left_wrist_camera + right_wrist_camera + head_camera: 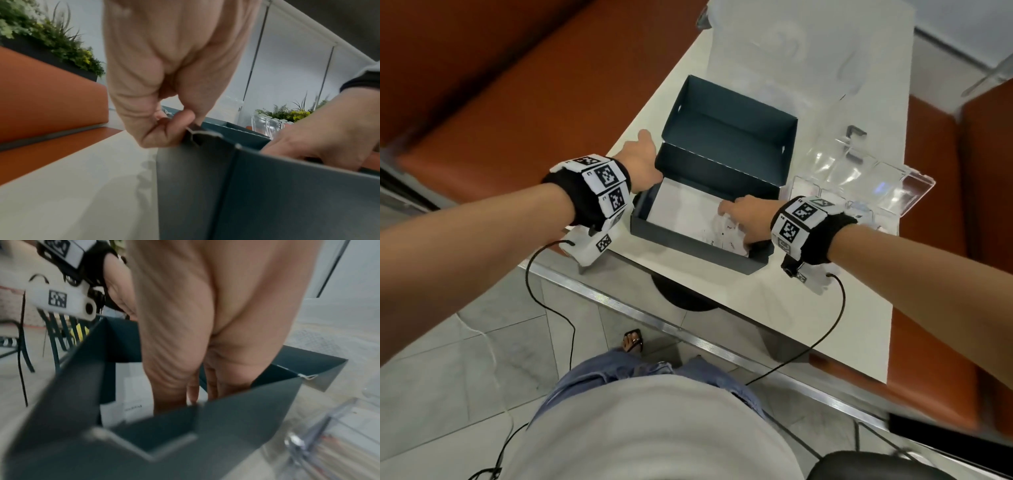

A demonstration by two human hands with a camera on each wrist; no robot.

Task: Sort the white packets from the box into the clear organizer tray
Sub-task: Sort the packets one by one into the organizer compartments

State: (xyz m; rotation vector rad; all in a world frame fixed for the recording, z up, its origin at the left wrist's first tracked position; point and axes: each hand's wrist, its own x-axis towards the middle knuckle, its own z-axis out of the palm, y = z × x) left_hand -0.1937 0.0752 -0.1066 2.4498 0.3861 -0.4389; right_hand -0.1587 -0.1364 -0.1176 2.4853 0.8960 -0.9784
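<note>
White packets [688,219] lie in the box [685,245]: left hand [642,162] pinches its rim; right hand's [744,219] grip unclear; lift one cleanly.

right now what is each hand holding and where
The left hand pinches the dark teal cardboard box at its near-left corner rim. The right hand reaches inside among the white packets; any grip cannot be told.

Bright even light, blurred wrist views
</note>
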